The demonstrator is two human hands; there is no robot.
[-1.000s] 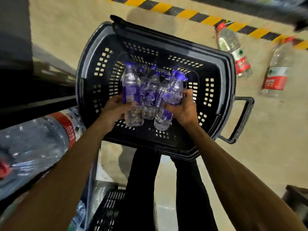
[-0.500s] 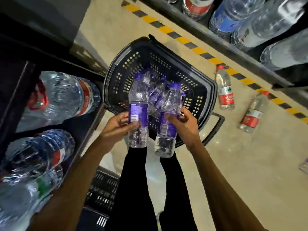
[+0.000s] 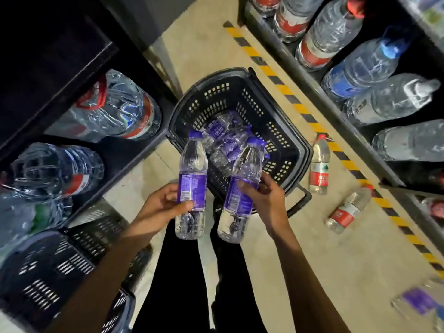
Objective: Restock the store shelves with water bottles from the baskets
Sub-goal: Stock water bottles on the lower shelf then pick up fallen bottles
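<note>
Head view — left hand (image 3: 163,205) grips a purple bottle (image 3: 193,169), right hand (image 3: 266,200) a second bottle (image 3: 247,169) (basket (image 3: 283,145) holds more).

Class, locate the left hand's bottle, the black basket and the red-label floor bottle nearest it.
Bottle (image 3: 192,188) in left hand (image 3: 165,203): head view, purple label.
Black basket (image 3: 216,76): head view, far rim.
Floor bottle nearest basket (image 3: 319,175): head view, red label.

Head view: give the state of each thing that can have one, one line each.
left hand: grips the left purple bottle, capped.
right hand: grips the right purple bottle, capped, tilted.
black basket: on the floor, loose purple bottles lying inside.
first red-label bottle: on the floor beside the basket, capped.
second red-label bottle: on the floor farther right, capped.
</note>
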